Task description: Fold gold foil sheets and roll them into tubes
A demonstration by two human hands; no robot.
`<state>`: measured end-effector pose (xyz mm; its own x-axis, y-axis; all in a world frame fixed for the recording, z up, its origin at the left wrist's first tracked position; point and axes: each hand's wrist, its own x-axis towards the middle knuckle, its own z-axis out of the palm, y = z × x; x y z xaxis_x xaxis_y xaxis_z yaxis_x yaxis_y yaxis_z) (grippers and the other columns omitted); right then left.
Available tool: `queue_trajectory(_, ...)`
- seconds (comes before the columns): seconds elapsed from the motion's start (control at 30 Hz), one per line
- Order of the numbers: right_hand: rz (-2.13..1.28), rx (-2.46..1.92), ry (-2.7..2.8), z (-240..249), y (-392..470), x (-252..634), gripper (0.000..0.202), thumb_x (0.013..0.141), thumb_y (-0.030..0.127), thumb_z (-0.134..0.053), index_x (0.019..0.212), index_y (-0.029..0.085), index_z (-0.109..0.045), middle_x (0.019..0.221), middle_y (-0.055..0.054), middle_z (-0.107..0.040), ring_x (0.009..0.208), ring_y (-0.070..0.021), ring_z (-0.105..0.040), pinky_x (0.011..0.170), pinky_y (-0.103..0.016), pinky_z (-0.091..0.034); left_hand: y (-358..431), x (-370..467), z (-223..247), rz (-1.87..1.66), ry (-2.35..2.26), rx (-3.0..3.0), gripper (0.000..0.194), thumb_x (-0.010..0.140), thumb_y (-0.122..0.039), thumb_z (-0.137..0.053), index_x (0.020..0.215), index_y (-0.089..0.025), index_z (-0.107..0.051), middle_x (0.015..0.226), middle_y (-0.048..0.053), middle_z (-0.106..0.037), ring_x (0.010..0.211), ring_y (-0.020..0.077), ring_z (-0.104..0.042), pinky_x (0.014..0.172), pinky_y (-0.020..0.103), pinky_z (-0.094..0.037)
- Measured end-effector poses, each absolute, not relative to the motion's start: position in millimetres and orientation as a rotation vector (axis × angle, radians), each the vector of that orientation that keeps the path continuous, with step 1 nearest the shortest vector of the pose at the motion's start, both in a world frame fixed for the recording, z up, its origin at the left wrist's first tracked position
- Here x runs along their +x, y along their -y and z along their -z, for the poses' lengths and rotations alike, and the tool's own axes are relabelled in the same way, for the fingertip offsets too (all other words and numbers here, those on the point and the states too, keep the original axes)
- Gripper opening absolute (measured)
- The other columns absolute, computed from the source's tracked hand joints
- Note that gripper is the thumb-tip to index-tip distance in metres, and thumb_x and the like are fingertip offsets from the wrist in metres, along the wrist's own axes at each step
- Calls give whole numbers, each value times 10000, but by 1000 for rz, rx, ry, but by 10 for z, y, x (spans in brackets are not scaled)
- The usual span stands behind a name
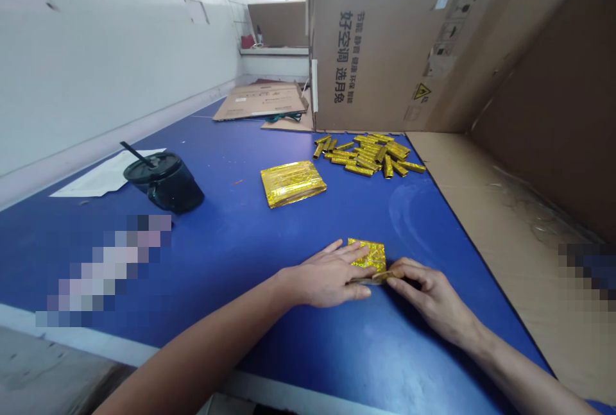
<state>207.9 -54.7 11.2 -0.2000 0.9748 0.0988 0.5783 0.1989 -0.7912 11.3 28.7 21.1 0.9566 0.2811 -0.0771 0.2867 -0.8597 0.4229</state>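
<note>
A small sheet of shiny gold patterned foil paper [376, 255] lies on the blue table. My left hand [332, 274] rests across its left part with the fingers spread. At the sheet's lower right corner, my right hand [423, 287] pinches the near edge, which is bent up into a narrow strip. Beyond my hands sits a flat stack of gold foil sheets [293, 183]. Farther back on the right is a loose pile of several short gold foil rolls [368, 153].
On the left stands a dark lidded mug [176, 187] with a straw, beside a white paper [96, 174]. Cardboard pieces [262, 101] lie at the far end. A large cardboard box [385, 43] rises behind the rolls. Cardboard [510, 242] also runs along the right edge.
</note>
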Motion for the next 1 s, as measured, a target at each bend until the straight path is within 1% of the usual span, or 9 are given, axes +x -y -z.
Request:
queue_trajectory(0.1, -855, -1543, 1799, -88, 530, 2073, 180, 812, 272, -451, 758, 194, -603, 744, -17, -613, 709, -153, -563, 662, -269, -439, -280, 127, -194, -29, -449, 2655, 452, 855, -444, -339, 1236, -208, -394, 1375, 80, -244, 1273, 190, -155, 1027, 403, -84)
queue_trajectory(0.23, -919, -1627, 1741, -61, 490, 2073, 157, 783, 268, -466, 833, 196, -597, 772, -9, -639, 713, -162, -573, 651, -274, -444, -270, 156, -173, -100, -534, 2609, 417, 847, -429, -372, 1193, -205, -439, 1340, 68, -324, 1248, 187, -235, 1019, 394, -129)
queue_trajectory(0.37, -934, -1647, 1756, -47, 460, 2077, 171, 768, 248, -464, 895, 187, -561, 698, 7, -608, 634, -146, -550, 589, -259, -430, -257, 182, -159, -234, -582, 2565, 410, 841, -348, -423, 1231, -235, -369, 1289, 35, -406, 1200, 166, -323, 998, 369, -192)
queue_trajectory(0.47, -886, -1635, 1769, -45, 455, 2081, 249, 763, 224, -457, 1004, 184, -502, 655, 26, -563, 602, -133, -523, 581, -253, -418, -242, 192, -159, -308, -655, 2537, 467, 816, -333, -466, 1242, -195, -333, 1225, 52, -471, 1103, 185, -430, 942, 335, -286)
queue_trajectory(0.53, -870, -1634, 1789, -48, 454, 2082, 291, 764, 217, -446, 1052, 178, -467, 640, 33, -543, 585, -132, -510, 567, -253, -411, -230, 196, -160, -318, -709, 2542, 471, 806, -323, -476, 1231, -175, -338, 1202, 65, -486, 1050, 202, -465, 902, 327, -326)
queue_trajectory(0.67, -850, -1640, 1840, -65, 445, 2078, 277, 755, 199, -438, 1030, 179, -459, 645, 28, -541, 584, -136, -509, 560, -258, -405, -208, 201, -151, -323, -784, 2554, 547, 802, -284, -467, 1282, -135, -252, 1179, 86, -499, 1064, 221, -450, 910, 339, -317)
queue_trajectory(0.77, -855, -1643, 1854, -84, 427, 2070, 182, 748, 178, -436, 927, 195, -468, 664, 22, -555, 596, -134, -519, 561, -253, -400, -197, 205, -147, -331, -772, 2564, 572, 808, -247, -432, 1313, -141, -185, 1196, 81, -489, 1081, 208, -442, 935, 344, -289)
queue_trajectory(0.87, -871, -1640, 1854, -105, 405, 2055, 98, 736, 172, -440, 824, 209, -459, 650, 25, -563, 580, -129, -517, 539, -242, -388, -192, 213, -147, -323, -699, 2598, 513, 818, -197, -384, 1303, -191, -220, 1249, 61, -446, 1119, 184, -416, 958, 353, -255)
queue_trajectory(1.0, -820, -1692, 1868, -141, 389, 2029, 110, 727, 183, -443, 831, 217, -444, 592, 45, -531, 528, -123, -485, 493, -234, -355, -198, 226, -140, -320, -656, 2618, 463, 812, -175, -368, 1266, -220, -285, 1255, 38, -442, 1137, 168, -402, 964, 357, -241)
